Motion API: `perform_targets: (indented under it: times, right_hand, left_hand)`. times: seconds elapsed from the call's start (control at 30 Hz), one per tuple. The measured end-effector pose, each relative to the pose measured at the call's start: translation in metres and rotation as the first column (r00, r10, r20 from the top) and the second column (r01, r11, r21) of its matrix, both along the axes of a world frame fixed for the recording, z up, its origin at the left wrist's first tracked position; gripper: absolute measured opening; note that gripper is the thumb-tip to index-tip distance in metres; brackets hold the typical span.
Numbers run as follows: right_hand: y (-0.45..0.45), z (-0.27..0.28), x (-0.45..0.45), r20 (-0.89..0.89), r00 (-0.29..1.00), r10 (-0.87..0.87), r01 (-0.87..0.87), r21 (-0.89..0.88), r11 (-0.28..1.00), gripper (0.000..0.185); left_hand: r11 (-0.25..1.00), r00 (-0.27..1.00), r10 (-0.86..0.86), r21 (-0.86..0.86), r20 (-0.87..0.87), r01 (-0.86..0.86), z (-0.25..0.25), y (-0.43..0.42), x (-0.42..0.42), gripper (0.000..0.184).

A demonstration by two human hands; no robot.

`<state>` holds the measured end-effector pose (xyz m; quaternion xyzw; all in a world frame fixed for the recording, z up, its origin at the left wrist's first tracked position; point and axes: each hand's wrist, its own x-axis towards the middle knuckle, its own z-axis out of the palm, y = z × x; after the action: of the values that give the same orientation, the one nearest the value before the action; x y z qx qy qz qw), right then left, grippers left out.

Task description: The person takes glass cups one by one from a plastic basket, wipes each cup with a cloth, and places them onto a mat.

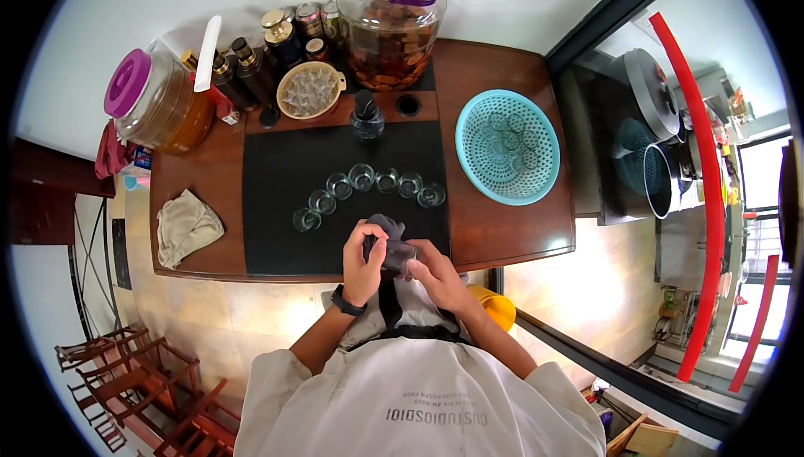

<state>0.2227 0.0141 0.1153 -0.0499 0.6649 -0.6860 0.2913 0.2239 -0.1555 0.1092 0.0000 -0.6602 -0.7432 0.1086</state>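
My left hand [363, 264], with a dark watch on its wrist, is closed on a dark grey cloth [385, 224] near the table's front edge. My right hand [437, 274] grips a small clear drinking glass [400, 258] that meets the cloth between my hands. Beyond them, several similar glasses [362, 177] stand in an arc on a black mat [276, 160]. To the right, a light blue plastic colander [466, 164] has several more glasses inside.
A dark bottle [367, 118] stands behind the arc, near a bowl of wrapped pieces [310, 89]. Two large purple-lidded jars [389, 30] and several bottles line the back. A beige cloth [188, 228] lies at left. A yellow bin [494, 306] is below the table edge.
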Motion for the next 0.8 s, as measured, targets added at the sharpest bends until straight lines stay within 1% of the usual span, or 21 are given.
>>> perform_targets:
  times: [0.03, 0.07, 0.1, 0.13, 0.17, 0.23, 0.27, 0.3, 0.33, 0.37, 0.4, 0.43, 0.47, 0.53, 0.57, 0.6, 0.63, 0.67, 0.73, 0.77, 0.8]
  right_hand:
    - [0.002, -0.005, 0.002, -0.088, 0.996, 0.026, -0.017, 0.108, 0.994, 0.055]
    - [-0.001, 0.001, 0.000, -0.087, 0.996, 0.028, -0.018, 0.107, 0.994, 0.055]
    - [-0.006, 0.014, -0.004, -0.448, 0.893, 0.042, 0.051, 0.192, 0.980, 0.053]
    - [-0.009, 0.021, -0.006, -0.743, 0.664, 0.088, 0.146, 0.245, 0.958, 0.052]
    - [-0.010, 0.022, -0.005, -0.742, 0.664, 0.090, 0.145, 0.246, 0.958, 0.052]
    - [-0.011, 0.023, 0.001, -0.446, 0.894, -0.050, 0.157, 0.205, 0.966, 0.053]
    - [-0.009, 0.019, 0.002, -0.447, 0.893, -0.051, 0.157, 0.204, 0.966, 0.053]
    - [-0.005, 0.014, 0.003, -0.304, 0.953, -0.008, 0.078, 0.219, 0.973, 0.055]
    - [-0.002, 0.011, 0.002, -0.154, 0.987, 0.037, -0.002, 0.223, 0.975, 0.057]
    - [-0.003, 0.013, 0.002, -0.153, 0.988, 0.037, -0.003, 0.222, 0.975, 0.057]
    - [-0.006, 0.018, 0.002, -0.354, 0.933, 0.058, 0.054, 0.300, 0.952, 0.056]
    - [-0.007, 0.021, 0.000, -0.538, 0.838, 0.095, 0.128, 0.363, 0.923, 0.055]
    - [-0.007, 0.024, -0.002, -0.536, 0.839, 0.095, 0.129, 0.364, 0.922, 0.055]
    - [-0.006, 0.027, -0.004, -0.377, 0.926, 0.038, 0.065, 0.257, 0.964, 0.054]
    - [-0.004, 0.023, -0.003, -0.375, 0.926, 0.038, 0.064, 0.256, 0.965, 0.054]
    - [-0.001, 0.016, -0.003, -0.244, 0.970, 0.019, 0.032, 0.203, 0.979, 0.055]
    - [0.001, 0.012, -0.003, -0.106, 0.994, 0.007, 0.009, 0.147, 0.989, 0.056]
    - [0.001, 0.015, -0.003, -0.105, 0.994, 0.005, 0.011, 0.147, 0.989, 0.056]
    - [-0.003, 0.022, -0.006, -0.402, 0.914, 0.061, 0.065, 0.294, 0.953, 0.058]
    - [-0.004, 0.021, -0.007, -0.401, 0.914, 0.063, 0.063, 0.294, 0.954, 0.058]
    - [-0.005, 0.020, -0.008, -0.557, 0.829, 0.050, 0.149, 0.306, 0.940, 0.057]
  left_hand:
    - [1.000, 1.000, -0.001, 0.000, 0.000, 0.001, 0.000, 0.000, 0.000, 0.006]
    - [1.000, 1.000, 0.008, 0.011, 0.012, -0.008, 0.000, -0.001, 0.000, 0.006]
    - [1.000, 1.000, 0.016, 0.022, 0.024, -0.017, 0.000, -0.002, 0.000, 0.007]
    - [1.000, 1.000, 0.017, 0.023, 0.025, -0.018, 0.001, -0.002, -0.001, 0.007]
    - [0.999, 0.999, 0.024, 0.027, 0.030, -0.025, 0.003, -0.001, -0.001, 0.007]
    - [0.999, 0.999, 0.032, 0.029, 0.035, -0.033, 0.005, 0.000, 0.000, 0.007]
    - [0.994, 0.997, 0.040, 0.096, 0.060, -0.046, 0.006, 0.002, 0.001, 0.007]
    - [0.985, 0.996, 0.044, 0.164, 0.081, -0.057, 0.007, 0.003, 0.000, 0.007]
    - [0.985, 0.996, 0.042, 0.164, 0.077, -0.054, 0.005, 0.002, -0.002, 0.007]
    - [0.993, 0.998, 0.041, 0.107, 0.056, -0.047, 0.002, 0.000, -0.001, 0.007]
    - [0.998, 0.998, 0.041, 0.048, 0.036, -0.043, 0.000, -0.001, -0.001, 0.007]
    - [0.998, 0.998, 0.043, 0.048, 0.037, -0.044, -0.001, -0.001, 0.000, 0.007]
    - [0.997, 0.999, 0.045, 0.066, 0.030, -0.047, 0.000, 0.000, 0.000, 0.008]
    - [0.995, 0.998, 0.048, 0.082, 0.028, -0.051, 0.002, 0.000, 0.002, 0.009]
    - [0.999, 0.999, 0.035, 0.032, 0.014, -0.036, 0.002, -0.002, 0.001, 0.010]
    - [1.000, 1.000, 0.020, -0.017, -0.003, -0.020, 0.002, -0.002, -0.001, 0.012]
    - [1.000, 1.000, 0.016, -0.015, -0.005, -0.016, 0.002, -0.001, -0.001, 0.012]
    - [1.000, 1.000, 0.004, 0.002, 0.005, -0.005, 0.003, -0.001, 0.000, 0.015]
    - [1.000, 1.000, 0.000, 0.014, 0.012, 0.000, 0.005, -0.001, 0.000, 0.018]
    - [0.997, 0.997, -0.019, 0.080, 0.070, 0.014, 0.009, 0.001, 0.000, 0.022]
    - [0.989, 0.991, -0.043, 0.149, 0.126, 0.024, 0.012, 0.003, -0.001, 0.026]
